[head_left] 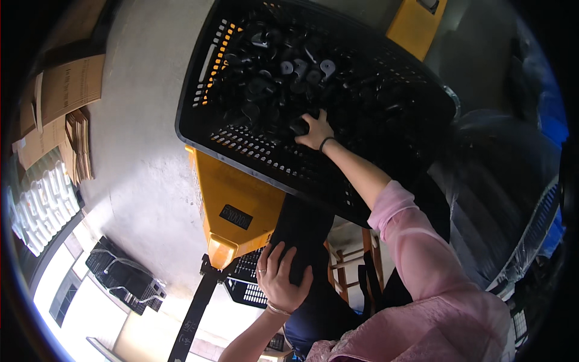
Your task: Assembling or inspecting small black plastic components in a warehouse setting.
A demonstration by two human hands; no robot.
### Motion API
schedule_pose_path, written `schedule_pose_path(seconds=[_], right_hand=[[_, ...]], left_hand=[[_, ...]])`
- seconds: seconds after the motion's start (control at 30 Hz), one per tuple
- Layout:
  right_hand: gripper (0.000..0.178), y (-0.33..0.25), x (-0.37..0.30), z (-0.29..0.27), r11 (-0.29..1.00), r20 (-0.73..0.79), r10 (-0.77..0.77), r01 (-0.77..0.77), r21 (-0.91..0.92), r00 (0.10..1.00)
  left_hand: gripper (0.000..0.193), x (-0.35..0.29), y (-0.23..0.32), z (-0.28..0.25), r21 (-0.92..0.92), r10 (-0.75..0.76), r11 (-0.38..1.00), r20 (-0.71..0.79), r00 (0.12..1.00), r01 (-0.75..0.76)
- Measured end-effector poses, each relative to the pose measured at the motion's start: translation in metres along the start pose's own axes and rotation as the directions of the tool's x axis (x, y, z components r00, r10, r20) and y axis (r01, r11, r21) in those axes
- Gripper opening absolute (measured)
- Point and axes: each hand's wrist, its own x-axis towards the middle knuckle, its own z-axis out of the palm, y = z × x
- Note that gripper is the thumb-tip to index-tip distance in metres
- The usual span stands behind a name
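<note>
A large black plastic basket with slotted walls holds a heap of small black parts, several with round grey discs. My right hand reaches over its near wall. The fingers and thumb curl around a dark rounded black part; its exact kind is too dark to make out. My left hand rests on my dark-trousered knee, holding nothing, fingers stretched and slightly apart.
Beneath the basket is a yellow pallet jack with a black handle. Flattened cardboard boxes lie far left, above stacked translucent white pieces. A black crate sits lower left. Clear plastic wrap covers something dark at right.
</note>
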Motion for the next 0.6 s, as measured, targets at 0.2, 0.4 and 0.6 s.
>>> schedule_pose_path(seconds=[0.2, 0.4, 0.6], right_hand=[[0.061, 0.034, -0.017, -0.028, 0.936, 0.018, 0.047, -0.051, 0.349, 0.999], [0.033, -0.008, -0.153, -0.120, -0.023, 0.258, -0.168, -0.266, 0.964, 0.951], [0.047, -0.069, -0.352, -0.178, 0.450, 0.184, -0.473, 0.056, 0.891, 0.862]], left_hand=[[0.043, -0.005, -0.001, 0.005, -0.027, 0.053, 0.998, -0.070, 0.996, -0.055], [0.039, -0.021, -0.003, 0.009, -0.025, 0.045, 0.999, -0.101, 0.994, -0.048], [0.046, -0.067, 0.012, 0.015, -0.922, 0.000, 0.386, 0.043, 0.999, 0.040]])
